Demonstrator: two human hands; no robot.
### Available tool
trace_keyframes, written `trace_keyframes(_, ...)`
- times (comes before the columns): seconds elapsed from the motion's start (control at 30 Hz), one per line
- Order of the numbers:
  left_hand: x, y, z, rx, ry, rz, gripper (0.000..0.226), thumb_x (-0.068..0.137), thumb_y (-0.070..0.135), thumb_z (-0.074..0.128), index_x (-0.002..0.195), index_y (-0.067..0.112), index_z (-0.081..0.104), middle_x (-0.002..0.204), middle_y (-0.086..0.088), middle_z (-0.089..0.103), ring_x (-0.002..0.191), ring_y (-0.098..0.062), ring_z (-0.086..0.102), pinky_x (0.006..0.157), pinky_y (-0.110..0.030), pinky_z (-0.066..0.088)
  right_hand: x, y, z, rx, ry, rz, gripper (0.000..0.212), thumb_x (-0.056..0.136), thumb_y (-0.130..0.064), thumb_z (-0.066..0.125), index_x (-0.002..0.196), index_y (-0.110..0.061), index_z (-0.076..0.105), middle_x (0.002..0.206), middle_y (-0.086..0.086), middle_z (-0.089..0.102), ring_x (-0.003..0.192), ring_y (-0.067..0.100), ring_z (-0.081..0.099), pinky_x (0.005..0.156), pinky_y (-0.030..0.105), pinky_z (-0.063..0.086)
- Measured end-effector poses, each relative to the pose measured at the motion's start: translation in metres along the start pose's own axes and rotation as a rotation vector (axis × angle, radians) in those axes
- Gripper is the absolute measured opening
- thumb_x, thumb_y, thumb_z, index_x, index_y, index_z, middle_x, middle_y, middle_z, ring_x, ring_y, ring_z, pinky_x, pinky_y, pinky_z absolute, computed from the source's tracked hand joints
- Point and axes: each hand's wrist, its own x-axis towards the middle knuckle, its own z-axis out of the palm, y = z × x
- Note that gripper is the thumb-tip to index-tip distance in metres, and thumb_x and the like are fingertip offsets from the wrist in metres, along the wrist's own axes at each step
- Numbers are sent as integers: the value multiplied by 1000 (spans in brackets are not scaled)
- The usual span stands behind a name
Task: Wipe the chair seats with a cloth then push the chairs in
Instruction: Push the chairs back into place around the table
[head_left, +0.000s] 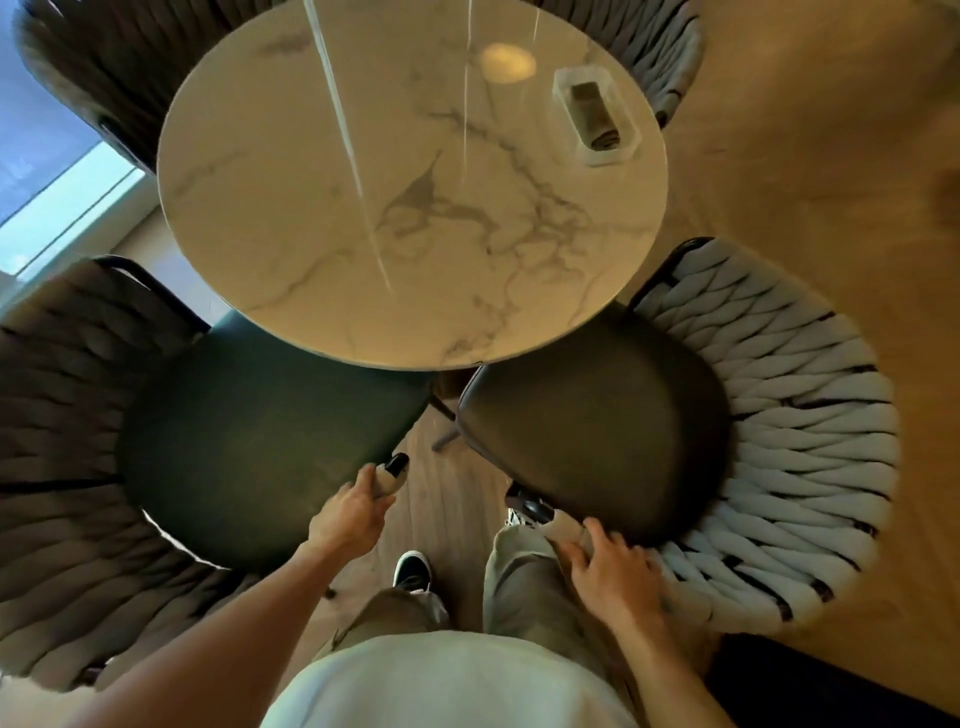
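a: what are the hands on?

b: the left hand is curled round the near end of the left chair's armrest, fingers closed on it right by the dark seat's corner. the right hand lies on the woven armrest of the right chair, fingers curled over it at the near rim of that seat.

a: any cloth in either hand?

b: can't make one out; something pale sits under the right fingers, too blurred to say whether it is cloth or weave.

a: and the chairs themselves?

b: both flank the person's legs, each seat's far edge tucked a little under the near edge of the round marble table. the left one looks darker, in shade; the right one's woven back is pale grey.

a: anything on the table?

b: a clear box with something dark inside, near the far right edge. two more woven chairs stand beyond the table.
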Motion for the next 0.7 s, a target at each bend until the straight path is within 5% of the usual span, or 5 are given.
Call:
trace_keyframes(0.37,-5,-5,1,96,16,14,79,85,30,68,146,33,18,123,-2,55,93,-15,56,71,-33,54,29,22,-32,3,71,60,53,96,-57,25,146,-38,22,141,1,42,126,29,41,102,50,32)
trace_keyframes(0.57,-5,-8,5,140,20,-55,83,81,21,69,144,35,16,107,0,57,80,-15,60,65,-37,58,86,32,-73,83,137,130,48,98,-51,31,145,-39,25,146,3,37,139,30,22,110,66,3)
trace_keyframes(0.7,-6,-7,4,144,27,-81,72,82,16,65,138,35,23,103,1,58,77,-17,59,58,-36,55,102,29,-90,125,167,100,51,95,-42,47,143,-31,32,144,7,40,138,32,26,111,63,5)
